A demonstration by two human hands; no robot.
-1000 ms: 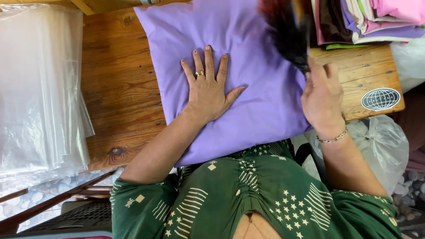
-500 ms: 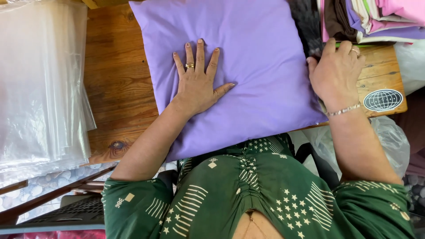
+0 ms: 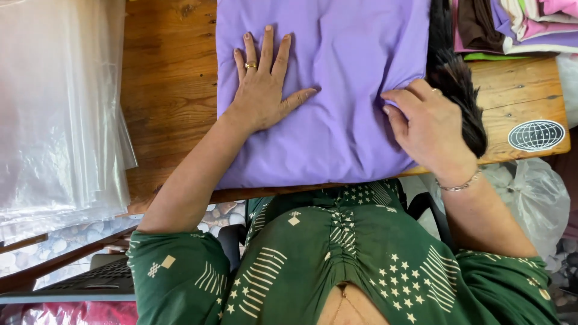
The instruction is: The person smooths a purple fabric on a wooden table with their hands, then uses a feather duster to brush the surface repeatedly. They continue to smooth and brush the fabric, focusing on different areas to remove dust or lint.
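Head view looks straight down at a folded lilac cotton cloth (image 3: 337,114) lying flat on the brown wooden worktop (image 3: 168,90); it already sits as a neat rectangle, so the folding looks mostly done to me, with only some creases and the right edge left to tidy. The left hand (image 3: 265,90) lies flat on the cloth's left half, fingers spread wide and holding nothing. The right hand (image 3: 430,129) is curled at the cloth's right edge, fingertips pinching a bit of fabric, just beside a dark feathery duster (image 3: 460,90).
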